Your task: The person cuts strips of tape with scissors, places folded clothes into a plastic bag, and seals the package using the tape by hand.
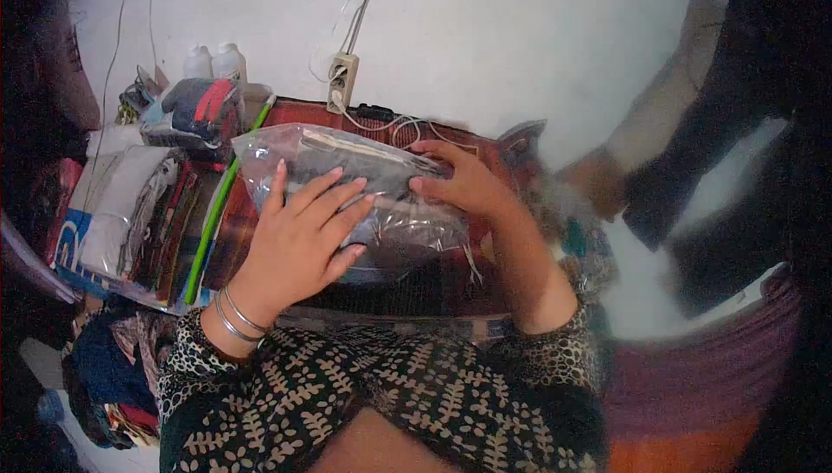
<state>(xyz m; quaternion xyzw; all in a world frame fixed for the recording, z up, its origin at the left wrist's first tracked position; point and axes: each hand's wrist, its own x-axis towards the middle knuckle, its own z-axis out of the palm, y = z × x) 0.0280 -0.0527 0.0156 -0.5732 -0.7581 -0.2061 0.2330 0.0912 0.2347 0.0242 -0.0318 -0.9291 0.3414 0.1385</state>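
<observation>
Before you, a clear plastic bag (425,228) with dark folded contents (379,166) lies on the red-patterned desk (299,114), directly in front of your body. Your left hand (303,228) rests palm down over the bag's near left part, fingers spread wide, with bangles (236,317) at the wrist. Your right hand (452,180) touches its far right part, thumb and forefinger set apart and bent; you cannot tell from this view whether they grip the plastic. To the left of the bag, a bright green strip (213,228) slants across the desk. Further left are a pale wrapped stack (130,208) and a bagged dark bundle (204,109) with red on it. Beyond the desk's far edge, a power strip (343,81) stands against the white wall (494,31).
</observation>
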